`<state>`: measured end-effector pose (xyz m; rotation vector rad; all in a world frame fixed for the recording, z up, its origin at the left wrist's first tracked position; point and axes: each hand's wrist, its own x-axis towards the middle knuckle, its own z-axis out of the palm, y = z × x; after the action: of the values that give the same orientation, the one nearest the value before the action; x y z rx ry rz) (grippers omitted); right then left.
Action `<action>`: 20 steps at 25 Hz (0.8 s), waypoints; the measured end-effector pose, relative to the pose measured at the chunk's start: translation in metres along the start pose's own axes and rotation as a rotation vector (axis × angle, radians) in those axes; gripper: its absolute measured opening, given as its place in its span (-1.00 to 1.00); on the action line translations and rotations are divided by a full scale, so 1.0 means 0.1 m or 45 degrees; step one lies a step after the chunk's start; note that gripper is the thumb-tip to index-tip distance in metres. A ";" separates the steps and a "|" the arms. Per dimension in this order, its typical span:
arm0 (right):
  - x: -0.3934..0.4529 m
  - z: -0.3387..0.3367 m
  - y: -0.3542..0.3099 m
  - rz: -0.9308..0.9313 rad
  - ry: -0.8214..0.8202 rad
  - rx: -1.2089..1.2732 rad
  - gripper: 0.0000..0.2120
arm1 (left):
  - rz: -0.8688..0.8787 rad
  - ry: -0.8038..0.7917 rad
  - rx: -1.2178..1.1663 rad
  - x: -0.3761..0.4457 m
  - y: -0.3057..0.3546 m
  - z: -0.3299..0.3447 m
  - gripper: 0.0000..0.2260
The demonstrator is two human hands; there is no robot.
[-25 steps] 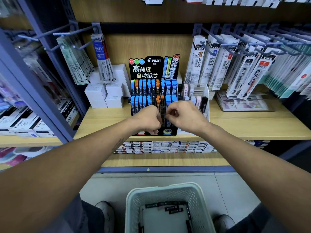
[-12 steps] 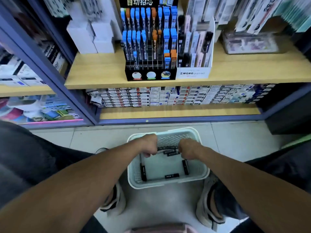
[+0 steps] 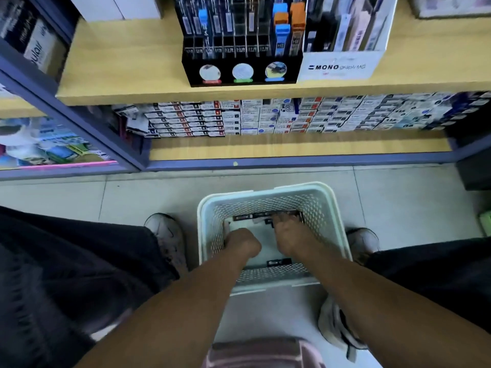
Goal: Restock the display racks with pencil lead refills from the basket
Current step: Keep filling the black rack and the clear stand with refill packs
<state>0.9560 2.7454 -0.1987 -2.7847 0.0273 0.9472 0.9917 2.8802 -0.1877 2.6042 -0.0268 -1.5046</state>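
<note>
Head view is showing both hands reaching into the pale perforated plastic basket on the floor tiles. Left hand is curling into a fist near the left wall, though whether its fingers are gripping anything I cannot tell; right hand is spreading its fingers over the slim black lead refill cases lying along the far side. Gathering several flat, smooth cases together, aligned lengthwise, is probably the neat way. One more case is lying near the close wall. Black slotted display rack is waiting on the wooden shelf above.
</note>
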 end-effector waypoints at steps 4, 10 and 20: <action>0.07 0.12 0.00 -0.012 0.058 -0.177 -0.24 | -0.212 0.042 -0.225 0.15 0.05 0.19 -0.56; 0.11 0.15 -0.13 0.043 0.168 -0.192 -0.33 | -0.419 0.088 -0.497 0.15 0.16 0.28 -0.23; 0.12 0.16 -0.14 0.040 0.185 -0.022 -0.33 | -0.301 0.411 -0.615 0.29 -0.10 0.32 -0.45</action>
<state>0.9575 2.7627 -0.2156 -2.8713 0.0850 0.7536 0.9784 2.8848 -0.2294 2.4611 0.6146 -0.9649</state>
